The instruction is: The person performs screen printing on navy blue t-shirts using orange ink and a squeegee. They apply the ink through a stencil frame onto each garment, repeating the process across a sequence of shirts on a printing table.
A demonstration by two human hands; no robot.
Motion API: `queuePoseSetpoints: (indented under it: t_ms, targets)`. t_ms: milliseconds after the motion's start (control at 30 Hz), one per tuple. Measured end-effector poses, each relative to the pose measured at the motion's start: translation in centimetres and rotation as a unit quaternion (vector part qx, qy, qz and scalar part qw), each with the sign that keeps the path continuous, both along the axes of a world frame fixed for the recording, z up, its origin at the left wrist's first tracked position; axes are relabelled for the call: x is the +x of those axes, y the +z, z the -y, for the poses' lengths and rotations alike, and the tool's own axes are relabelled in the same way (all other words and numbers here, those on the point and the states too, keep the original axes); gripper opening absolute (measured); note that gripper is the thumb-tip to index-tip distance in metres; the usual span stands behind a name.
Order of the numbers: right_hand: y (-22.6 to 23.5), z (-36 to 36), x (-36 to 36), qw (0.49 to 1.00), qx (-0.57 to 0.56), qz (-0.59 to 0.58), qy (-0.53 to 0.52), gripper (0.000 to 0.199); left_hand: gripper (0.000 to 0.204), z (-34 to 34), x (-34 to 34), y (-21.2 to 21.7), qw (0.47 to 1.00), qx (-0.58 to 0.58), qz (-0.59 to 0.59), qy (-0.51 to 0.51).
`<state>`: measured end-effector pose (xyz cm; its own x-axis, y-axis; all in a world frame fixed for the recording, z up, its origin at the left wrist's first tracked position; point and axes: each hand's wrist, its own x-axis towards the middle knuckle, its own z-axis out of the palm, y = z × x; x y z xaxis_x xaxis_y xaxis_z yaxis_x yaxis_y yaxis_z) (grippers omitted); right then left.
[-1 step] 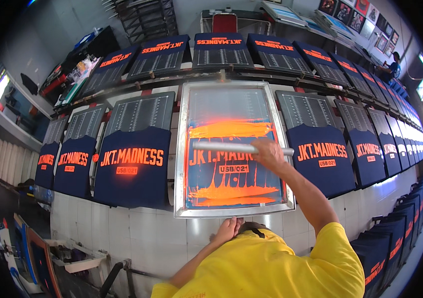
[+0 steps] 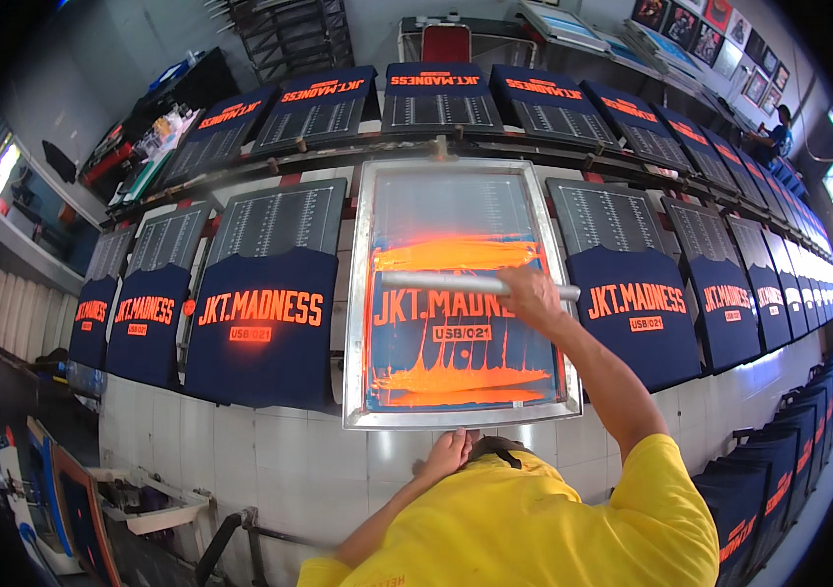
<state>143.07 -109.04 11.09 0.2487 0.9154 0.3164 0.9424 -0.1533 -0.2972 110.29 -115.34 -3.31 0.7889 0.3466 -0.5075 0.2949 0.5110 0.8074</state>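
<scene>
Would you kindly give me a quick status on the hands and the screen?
Right hand gripping squeegee on the screen. Left hand at frame's near edge. Orange ink spread across mesh. Nothing in the way.

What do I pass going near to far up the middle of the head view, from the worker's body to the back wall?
Left hand at the frame's near edge → metal-framed printing screen smeared with orange ink → right hand gripping the long grey squeegee → far row of navy shirts on boards → red chair.
</scene>
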Motion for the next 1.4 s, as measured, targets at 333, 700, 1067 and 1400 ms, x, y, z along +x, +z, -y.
queuePoseSetpoints:
  t_ms: [333,700,1067,1400]
  targets:
    - [0.3,-6.6,4.5,0.995,-0.095,0.030,-0.007,0.019,0.051,-0.7,-0.3,0.8,0.998,0.065,0.004,-0.013]
    - [0.9,-6.7,4.4,0.983,-0.181,0.032,-0.007,0.017,0.047,-0.5,-0.9,-0.3,0.998,0.059,0.002,0.007]
    - [1.6,4.7,-5.5,0.978,-0.207,-0.011,0.004,0.024,0.051,-1.3,-0.5,-0.5,0.993,0.101,0.055,-0.023]
    - [1.5,9.6,-10.1,0.991,-0.133,-0.025,-0.006,0.020,0.046,-1.8,-0.5,1.6,0.999,-0.003,0.038,-0.038]
